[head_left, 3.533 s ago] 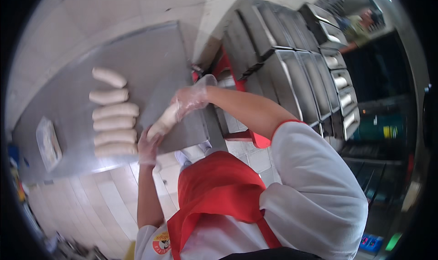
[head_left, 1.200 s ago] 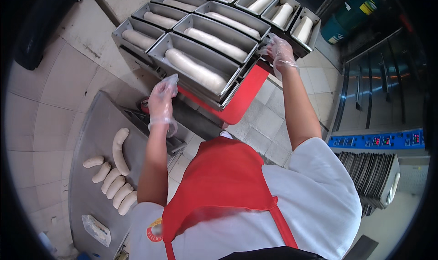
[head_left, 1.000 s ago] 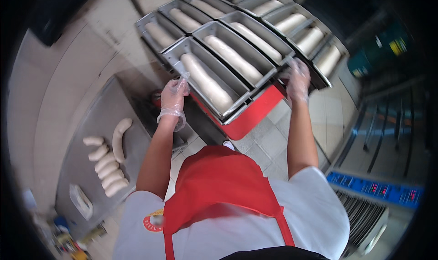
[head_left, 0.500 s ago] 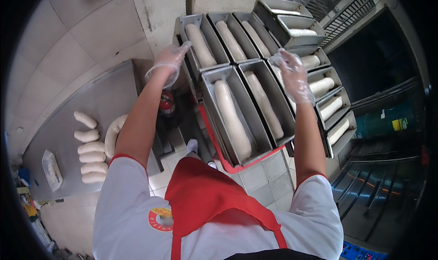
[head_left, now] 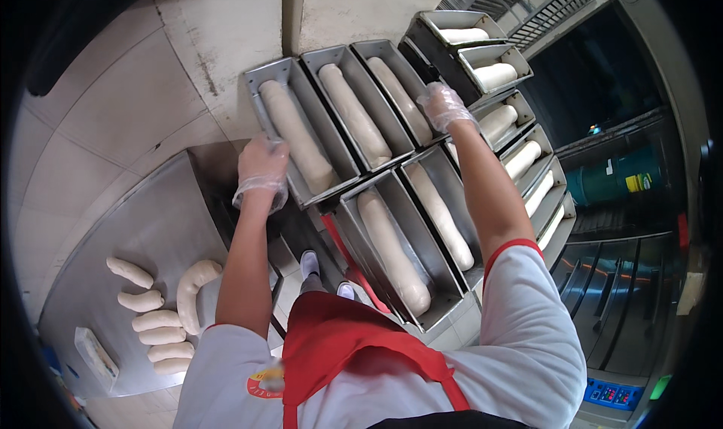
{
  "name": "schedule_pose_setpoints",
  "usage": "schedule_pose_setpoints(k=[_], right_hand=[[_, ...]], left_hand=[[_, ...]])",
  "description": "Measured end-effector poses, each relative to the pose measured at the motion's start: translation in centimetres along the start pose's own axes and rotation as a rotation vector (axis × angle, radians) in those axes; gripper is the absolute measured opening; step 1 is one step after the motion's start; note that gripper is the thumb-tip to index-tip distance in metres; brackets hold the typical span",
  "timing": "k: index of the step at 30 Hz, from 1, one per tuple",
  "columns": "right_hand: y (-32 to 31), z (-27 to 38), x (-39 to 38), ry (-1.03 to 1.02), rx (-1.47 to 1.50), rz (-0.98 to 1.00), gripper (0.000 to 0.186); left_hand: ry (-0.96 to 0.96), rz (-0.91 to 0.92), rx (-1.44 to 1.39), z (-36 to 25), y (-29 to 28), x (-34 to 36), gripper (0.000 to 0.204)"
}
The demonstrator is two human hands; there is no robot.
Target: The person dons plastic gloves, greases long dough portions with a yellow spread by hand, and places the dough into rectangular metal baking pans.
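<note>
Red apron [head_left: 346,350] and white sleeves [head_left: 527,312] are closest, with a white shoe [head_left: 309,262] just beyond on the pale-tiled floor [head_left: 459,332]. On the person's left stretches a grey metal table [head_left: 143,218], its smooth top bearing short dough rolls [head_left: 160,320] lined up side by side, a longer curved roll [head_left: 190,299] next to them and a white packet [head_left: 96,357]. Ahead, beside a red stand [head_left: 349,256], is a front row of pans [head_left: 422,241], long dough lying in them. Behind comes a back row of pans [head_left: 316,124], three across, each holding a dough log [head_left: 294,135]. The left hand [head_left: 263,163], clear-gloved, curls tight at that row's left side; the right hand [head_left: 447,107], gloved too, bends its fingers onto the right side. Both seem to have hold, though I cannot see every fingertip. More filled pans [head_left: 483,55] stand farther right, past them a green drum [head_left: 617,177]. A stained pale wall [head_left: 369,11] rises behind, a dark grille [head_left: 553,11] to its right.
</note>
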State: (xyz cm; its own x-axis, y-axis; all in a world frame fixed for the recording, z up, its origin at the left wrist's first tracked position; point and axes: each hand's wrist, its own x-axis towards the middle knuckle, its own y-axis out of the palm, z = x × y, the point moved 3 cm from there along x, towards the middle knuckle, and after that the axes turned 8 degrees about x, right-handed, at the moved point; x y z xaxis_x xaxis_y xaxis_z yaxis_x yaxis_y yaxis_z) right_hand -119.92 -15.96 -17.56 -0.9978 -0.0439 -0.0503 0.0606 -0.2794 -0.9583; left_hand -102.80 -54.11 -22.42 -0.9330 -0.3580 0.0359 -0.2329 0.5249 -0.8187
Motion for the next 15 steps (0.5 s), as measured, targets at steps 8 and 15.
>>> schedule_pose_setpoints(k=[8,15], right_hand=[[2.5,2.1,2.2,-0.005,0.445,0.095,0.047],[-0.2,11.4,-3.6,-0.302,0.512,0.111,0.047]], left_hand=[[0.1,-0.21,-0.237,4.1,-3.9,-1.4,0.03],[-0.097,-0.125,-0.383,15.5,-16.4,-7.1,0.061]])
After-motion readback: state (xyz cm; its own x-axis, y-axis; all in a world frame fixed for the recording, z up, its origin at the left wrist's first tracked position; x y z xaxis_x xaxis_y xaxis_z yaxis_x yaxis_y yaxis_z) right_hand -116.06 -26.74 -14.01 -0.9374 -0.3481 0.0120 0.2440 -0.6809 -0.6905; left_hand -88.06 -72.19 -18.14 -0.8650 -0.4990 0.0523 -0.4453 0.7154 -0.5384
